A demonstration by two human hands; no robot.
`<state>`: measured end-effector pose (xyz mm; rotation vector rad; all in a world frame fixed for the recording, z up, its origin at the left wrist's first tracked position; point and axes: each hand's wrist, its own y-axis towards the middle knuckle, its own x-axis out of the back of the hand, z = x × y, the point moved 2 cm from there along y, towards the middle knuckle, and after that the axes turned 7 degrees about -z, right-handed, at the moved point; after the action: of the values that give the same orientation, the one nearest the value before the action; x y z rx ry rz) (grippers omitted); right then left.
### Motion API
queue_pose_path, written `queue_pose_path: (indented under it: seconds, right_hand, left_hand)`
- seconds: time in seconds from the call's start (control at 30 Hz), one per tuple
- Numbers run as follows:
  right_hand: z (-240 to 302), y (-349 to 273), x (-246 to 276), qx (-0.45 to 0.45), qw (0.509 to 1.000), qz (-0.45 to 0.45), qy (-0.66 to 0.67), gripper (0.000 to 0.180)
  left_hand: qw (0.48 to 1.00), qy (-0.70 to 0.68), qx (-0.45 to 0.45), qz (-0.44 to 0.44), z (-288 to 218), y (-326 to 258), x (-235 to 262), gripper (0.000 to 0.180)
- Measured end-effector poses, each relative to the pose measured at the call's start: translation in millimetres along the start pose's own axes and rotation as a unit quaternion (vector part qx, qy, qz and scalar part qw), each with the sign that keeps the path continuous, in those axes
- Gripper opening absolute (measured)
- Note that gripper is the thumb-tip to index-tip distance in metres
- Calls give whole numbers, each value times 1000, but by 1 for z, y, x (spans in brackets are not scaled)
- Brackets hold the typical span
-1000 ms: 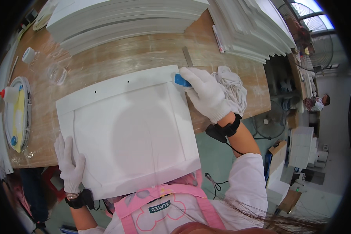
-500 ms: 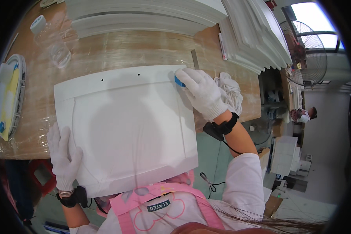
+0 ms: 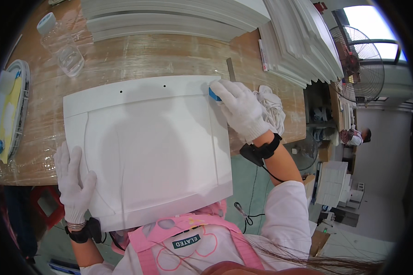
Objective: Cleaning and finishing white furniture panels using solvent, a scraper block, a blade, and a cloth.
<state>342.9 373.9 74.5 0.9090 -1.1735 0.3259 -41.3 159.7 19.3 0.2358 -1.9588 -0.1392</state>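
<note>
A white cabinet-door-like panel [image 3: 156,156] with a recessed middle and two small dark holes lies in front of me, its near edge against my pink apron [image 3: 170,229]. My right hand [image 3: 242,110], in a white knit glove, is closed around a small blue block [image 3: 213,94] at the panel's far right corner. The fingers hide most of that block. Along the panel's left edge rests my gloved left hand [image 3: 74,183], fingers stretched out and thumb apart, steadying nothing else that I can see.
Stacked white panels [image 3: 170,23] stand at the back, more [image 3: 303,41] at the back right. A metal ruler strip [image 3: 230,68] and white cloth bundle [image 3: 271,107] lie near my right hand. Left are a clear bottle [image 3: 69,59] and an oval lid [image 3: 13,110]. A fan [image 3: 353,62] stands right.
My right hand and the blue block have shifted very slightly right along the panel's far right corner. My left hand keeps its place at the left edge.
</note>
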Motion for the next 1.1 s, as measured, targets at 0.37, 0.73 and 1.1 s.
queue_pose_path:
  seconds: [0.37, 0.73, 1.1]
  right_hand:
    - [-2, -3, 0, -29, 998, 46, 1, 47]
    - [5, -1, -4, -19, 1000, -3, 23, 43]
    - [29, 8, -17, -26, 998, 7, 59, 44]
  left_hand:
    - [1000, -4, 9, 6, 0, 1, 0, 69]
    - [1000, -4, 7, 0, 1, -1, 1, 68]
    - [1000, -18, -3, 1, 3, -1, 2, 69]
